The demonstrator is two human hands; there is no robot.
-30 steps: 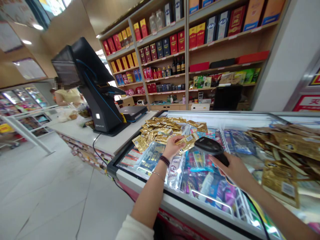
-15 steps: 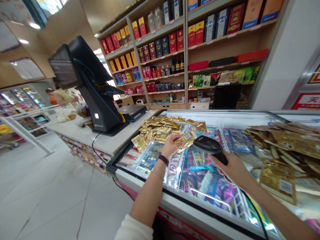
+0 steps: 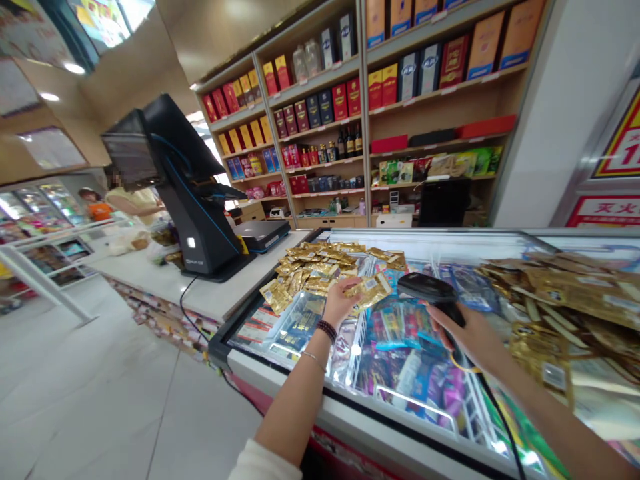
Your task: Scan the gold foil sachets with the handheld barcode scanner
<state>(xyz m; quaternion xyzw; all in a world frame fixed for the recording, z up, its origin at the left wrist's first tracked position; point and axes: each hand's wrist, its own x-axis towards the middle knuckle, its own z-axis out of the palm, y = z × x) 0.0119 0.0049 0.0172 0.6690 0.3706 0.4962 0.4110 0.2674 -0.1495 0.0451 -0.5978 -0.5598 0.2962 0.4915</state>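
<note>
From the camera on my head, my left hand [image 3: 339,300] is pinched around a small gold packet [image 3: 369,289], thumb and fingers gripping its near edge so the white barcode label faces up, just above the glass lid of the freezer chest [image 3: 350,420]. My right hand [image 3: 463,333] is wrapped tight around the grip of a black barcode scanner [image 3: 426,289], whose head sits just beside the packet, to its right, angled toward it; its dark cable [image 3: 493,407] runs back along my forearm. Behind the packet, a loose heap of gold packets [image 3: 320,263] lies spread on the glass, and a second, larger heap [image 3: 565,293] lies on the glass to my right. Under the lid I see coloured frozen goods in wire baskets. To the left stands a black till screen [image 3: 175,180] on a white counter [image 3: 165,277], with a person in a pale top [image 3: 133,200] beyond it, and shelves of boxed goods [image 3: 350,100] fill the back wall.
</note>
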